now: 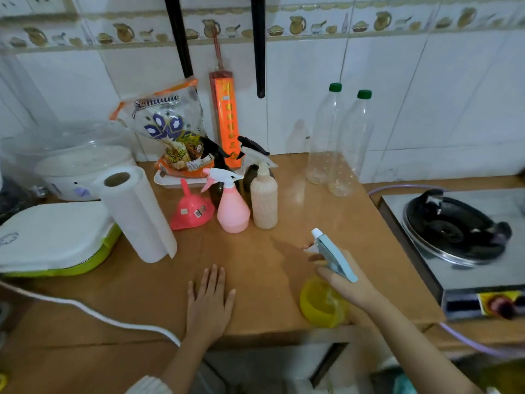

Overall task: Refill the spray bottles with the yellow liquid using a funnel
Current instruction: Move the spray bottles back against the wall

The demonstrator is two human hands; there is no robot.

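Right hand [345, 282] has a firm grip on the neck of the yellow spray bottle [322, 304], fingers curled under its pale blue trigger head [333, 255], at the near right of the bench [255, 280]. Whether the base sits on the surface or hangs just above it, I can't tell. Left hand [210, 301] lies flat on the bench, near centre, fingers straight, holding nothing.

That yellow tint looks like the liquid itself showing through, so I'd judge this bottle to be the supply, or one already filled. Its head is still screwed on.

Further back, the pink funnel [191, 213] stands mouth-down, well apart from both hands. Just right of it are the pink spray bottle [233, 210] and the cream spray bottle [264, 200], both capped, with two dark spray bottles [218, 172] behind them. None is opened and none has the funnel seated in it.

My read: early stage. Still to come are uncapping, placing the funnel, pouring and closing up, for every bottle. Two clear, green-capped bottles [338, 143] stand by the far wall, with a paper towel roll [136, 214] on the left.
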